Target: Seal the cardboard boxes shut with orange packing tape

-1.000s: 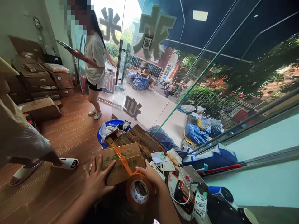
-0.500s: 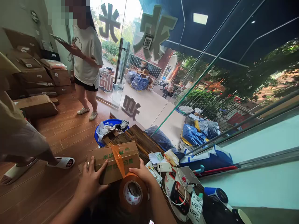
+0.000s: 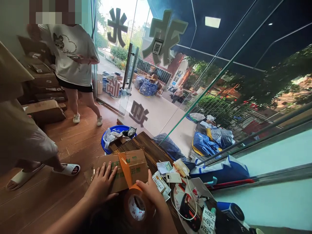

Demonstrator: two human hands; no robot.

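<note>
A cardboard box [image 3: 136,162] with green print lies on a dark wooden table [image 3: 148,144]. A strip of orange-brown tape [image 3: 126,169] runs over its top down to a tape roll [image 3: 136,205]. My right hand [image 3: 149,191] grips the roll at the box's near edge. My left hand [image 3: 101,185] lies flat on the box's left side, fingers spread, holding it down.
Paper slips, a cable and label rolls [image 3: 207,217] clutter the table to the right. A blue tub [image 3: 107,136] of scraps stands beyond the box. Two people stand on the wooden floor at left, one in white slippers [image 3: 67,169]. Stacked cartons [image 3: 44,110] line the wall. Glass doors ahead.
My left hand has flattened onto the box with fingers spread. The roll has come slightly nearer and lower. The person in the white shirt has walked left, away from the door.
</note>
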